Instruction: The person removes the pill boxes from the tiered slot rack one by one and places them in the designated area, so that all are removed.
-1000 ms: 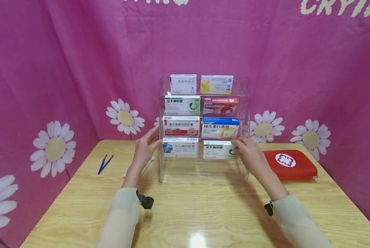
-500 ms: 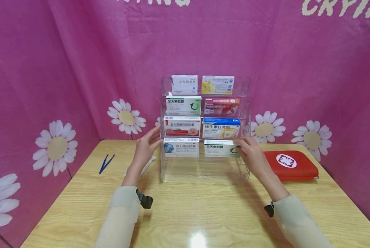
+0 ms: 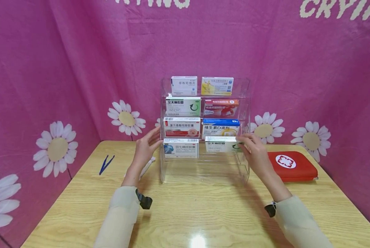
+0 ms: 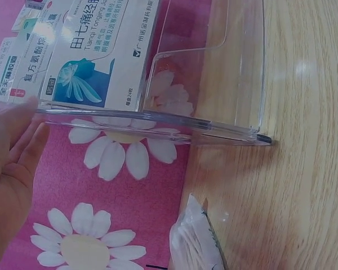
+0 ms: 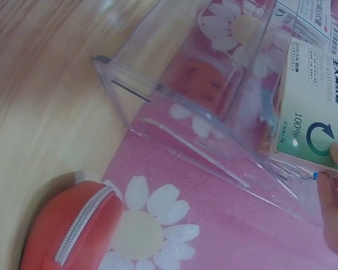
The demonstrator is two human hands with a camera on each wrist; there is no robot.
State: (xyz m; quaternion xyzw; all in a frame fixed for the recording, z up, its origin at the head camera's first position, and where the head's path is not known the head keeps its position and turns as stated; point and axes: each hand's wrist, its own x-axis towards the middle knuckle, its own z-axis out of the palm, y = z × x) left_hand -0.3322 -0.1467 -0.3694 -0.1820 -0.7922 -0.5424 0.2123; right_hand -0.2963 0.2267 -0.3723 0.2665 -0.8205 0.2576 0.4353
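Note:
In the head view, my right hand (image 3: 255,153) pinches the right end of a white and green medicine box (image 3: 222,144), lifted from the bottom row of a clear acrylic display rack (image 3: 204,170). The right wrist view shows the thumb on the front of this medicine box (image 5: 310,109), fingers at its edge. My left hand (image 3: 145,146) touches the rack's left side with fairly straight fingers; in the left wrist view the fingertips (image 4: 28,107) meet the side panel. Beside it stands a white and blue medicine box (image 3: 181,148) in the bottom left place.
More medicine boxes fill the upper tiers, including a blue and white box (image 3: 221,127) just above the held one. Blue tweezers (image 3: 105,164) and a packet of cotton swabs (image 4: 194,239) lie left. A red first-aid case (image 3: 291,167) lies right. A pink curtain (image 3: 185,41) hangs behind.
My right hand has raised the white and green medicine box, which now overlaps the lower part of the blue and white box above. The left hand stays at the rack's side.

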